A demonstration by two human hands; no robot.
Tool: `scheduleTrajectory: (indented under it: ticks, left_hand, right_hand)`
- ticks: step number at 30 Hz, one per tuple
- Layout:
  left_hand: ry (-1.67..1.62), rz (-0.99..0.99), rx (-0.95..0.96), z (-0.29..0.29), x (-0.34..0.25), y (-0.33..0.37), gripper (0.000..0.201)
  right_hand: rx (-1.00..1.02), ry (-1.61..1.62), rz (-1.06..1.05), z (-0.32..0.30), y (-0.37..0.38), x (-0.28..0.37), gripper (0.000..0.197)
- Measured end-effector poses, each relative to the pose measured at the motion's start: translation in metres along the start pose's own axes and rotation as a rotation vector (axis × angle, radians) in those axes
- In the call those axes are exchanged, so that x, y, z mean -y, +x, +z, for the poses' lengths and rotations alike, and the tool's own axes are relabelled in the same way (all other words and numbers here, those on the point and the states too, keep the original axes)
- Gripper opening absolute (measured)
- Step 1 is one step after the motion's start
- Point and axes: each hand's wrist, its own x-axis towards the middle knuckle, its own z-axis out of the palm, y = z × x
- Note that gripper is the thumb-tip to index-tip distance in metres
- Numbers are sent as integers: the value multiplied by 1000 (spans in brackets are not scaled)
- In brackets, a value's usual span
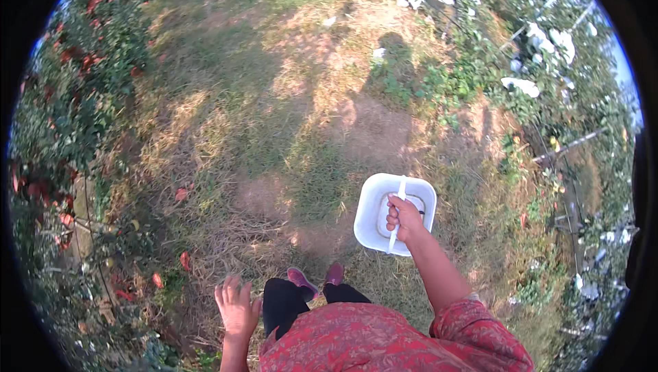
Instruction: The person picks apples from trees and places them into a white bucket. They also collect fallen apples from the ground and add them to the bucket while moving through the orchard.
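A white plastic bucket (372,216) with rounded corners hangs at my right side. My right hand (404,218) is closed round its white handle, which spans the top of the bucket. Inside, the bucket looks bare apart from a small dark mark near my wrist. My left hand (235,303) hangs low at my left with its fingers spread, holding nothing. Below it lies dry grass, and a red leaf-like scrap (185,260) is on the ground nearby.
Leafy trees with red spots (89,64) line the left side. On the right, a row of plants with white coverings (521,87) stands among slanted poles (569,146) and wires. A grassy dirt path (274,153) runs between them, with shadows across it.
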Motion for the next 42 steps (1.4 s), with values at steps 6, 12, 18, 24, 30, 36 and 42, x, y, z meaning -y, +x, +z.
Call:
scheduleTrajectory:
  ticks: [6,12,18,24,30,36,42]
  left_hand:
    - [-109,-60,125,24,22,22,50]
    - [-100,249,63,25,34,117,44]
    - [-160,374,79,32,30,193,42]
    - [-200,570,64,36,-34,230,35]
    - [-204,564,156,39,-112,257,34]
    - [-143,767,239,43,-240,296,31]
    - [-208,940,275,55,-403,346,27]
  right_hand:
    - [-414,175,-176,-72,-27,9,23]
    - [-642,423,-229,-110,-84,-7,23]
    - [-805,596,-306,-128,-126,-37,22]
    - [-869,744,-340,-176,-131,-61,25]
    - [-1034,886,-283,-265,-98,-86,19]
    - [-1129,1147,-144,-338,-110,-101,28]
    - [-1222,1250,-142,-393,-138,-74,29]
